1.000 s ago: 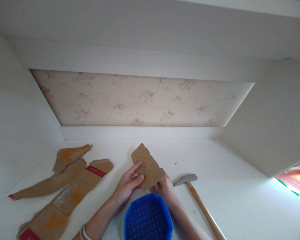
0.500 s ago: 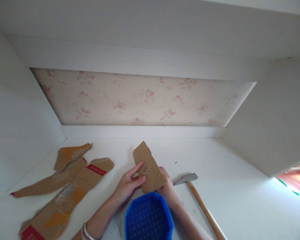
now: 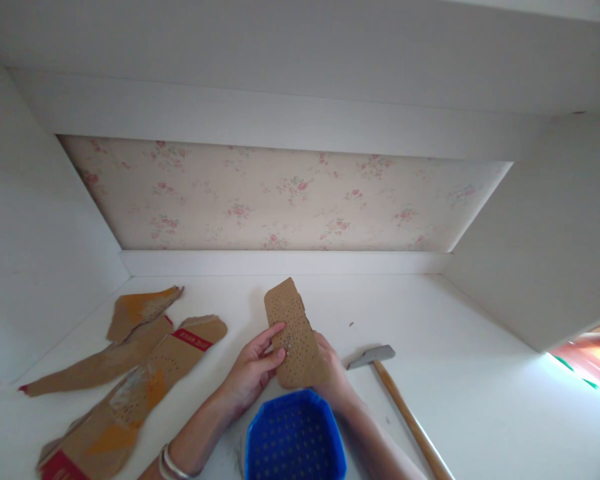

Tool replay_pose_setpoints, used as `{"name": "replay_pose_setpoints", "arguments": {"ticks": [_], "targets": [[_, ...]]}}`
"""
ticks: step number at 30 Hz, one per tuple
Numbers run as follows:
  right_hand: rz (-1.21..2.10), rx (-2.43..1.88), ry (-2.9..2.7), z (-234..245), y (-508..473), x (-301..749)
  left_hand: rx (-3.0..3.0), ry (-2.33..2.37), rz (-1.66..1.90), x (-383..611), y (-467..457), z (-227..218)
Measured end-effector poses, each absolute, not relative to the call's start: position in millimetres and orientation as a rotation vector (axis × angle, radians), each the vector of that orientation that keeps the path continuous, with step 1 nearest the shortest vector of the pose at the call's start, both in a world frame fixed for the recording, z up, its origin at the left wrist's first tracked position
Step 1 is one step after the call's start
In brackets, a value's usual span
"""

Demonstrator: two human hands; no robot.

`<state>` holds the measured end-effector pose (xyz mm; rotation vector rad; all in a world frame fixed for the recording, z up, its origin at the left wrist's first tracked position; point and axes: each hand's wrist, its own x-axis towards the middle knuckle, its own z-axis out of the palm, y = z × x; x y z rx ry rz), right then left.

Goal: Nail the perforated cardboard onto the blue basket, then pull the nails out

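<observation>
A brown piece of cardboard (image 3: 300, 340), dotted with many small holes, is held up between both hands. My left hand (image 3: 253, 367) pinches its left edge, thumb and index finger on the near face. My right hand (image 3: 333, 380) grips the lower right edge from behind, most of its fingers hidden by the cardboard. Just below stands a blue basket (image 3: 253, 440) with small light spots across its bottom. To the right of my right hand lies a hammer-like tool with a flat grey metal head (image 3: 373, 357) and a long wooden handle (image 3: 410, 420).
Several torn cardboard pieces (image 3: 150, 387) with orange and red patches lie at the left of the white surface (image 3: 470, 387). A tiny dark crumb (image 3: 351, 324) sits right of the held piece. White panels and a floral wall (image 3: 280, 200) enclose the back and sides.
The cardboard has turned slightly more upright and shifted a little left. Both hands keep their grip on it.
</observation>
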<state>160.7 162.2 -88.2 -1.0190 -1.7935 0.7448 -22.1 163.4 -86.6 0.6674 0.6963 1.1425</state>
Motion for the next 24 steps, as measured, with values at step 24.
{"name": "replay_pose_setpoints", "arguments": {"ticks": [24], "targets": [[0.691, -0.967, -1.785, -81.4, 159.6, 161.3, 0.648, 0.703, 1.145, -22.8, 162.2, -81.2]]}}
